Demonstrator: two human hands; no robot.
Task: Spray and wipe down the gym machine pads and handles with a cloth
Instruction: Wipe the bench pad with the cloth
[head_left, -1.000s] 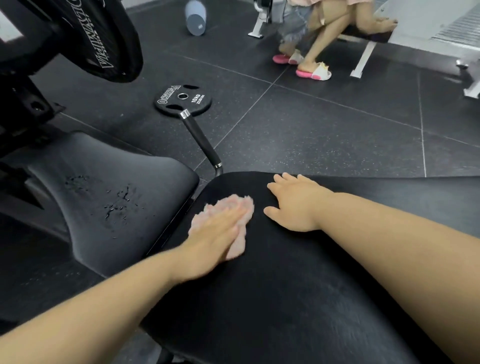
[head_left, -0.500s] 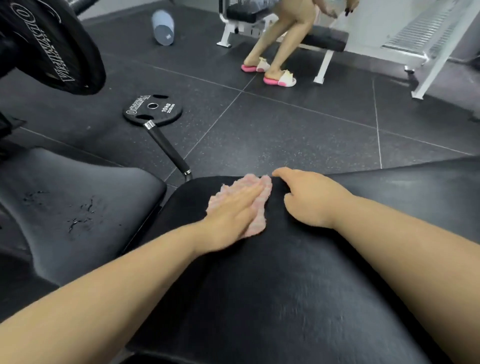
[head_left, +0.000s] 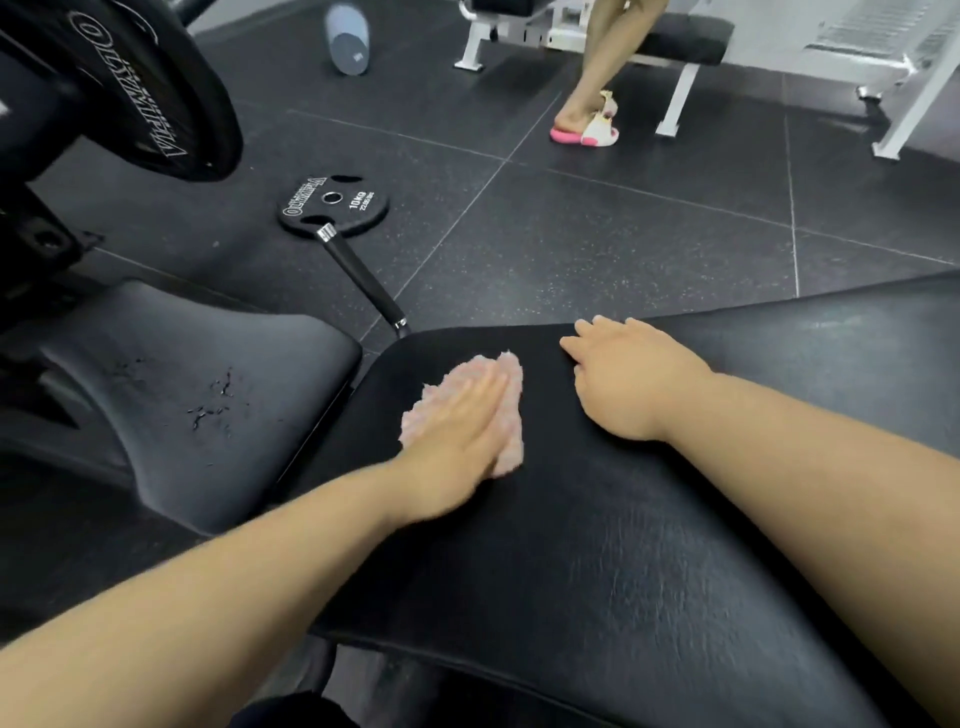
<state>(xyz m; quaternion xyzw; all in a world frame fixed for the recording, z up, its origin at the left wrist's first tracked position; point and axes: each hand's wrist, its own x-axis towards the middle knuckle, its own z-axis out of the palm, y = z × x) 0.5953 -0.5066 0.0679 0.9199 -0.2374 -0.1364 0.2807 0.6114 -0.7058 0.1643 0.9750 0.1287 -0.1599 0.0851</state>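
My left hand lies flat on the cloth, fingers straight and together, pressing it down, not gripping it. The cloth sits on the far left part of the pad, short of its far edge. Half a second ago it was pushed right up to that edge, touching my right hand; now it is drawn back toward me and a strip of bare pad shows between the two. So I judge one outward stroke is done and the return stroke is under way.

My right hand stays spread on the pad near the far edge, fingers loose, holding nothing, bracing only.

That means the far end has been covered, while the broad near part of the pad has, I judge, yet to be wiped. To the left, the seat carries droplets of spray, unwiped, so it likely comes next. The handle beyond, by the plate on the floor, looks untouched. I cannot see a spray bottle.
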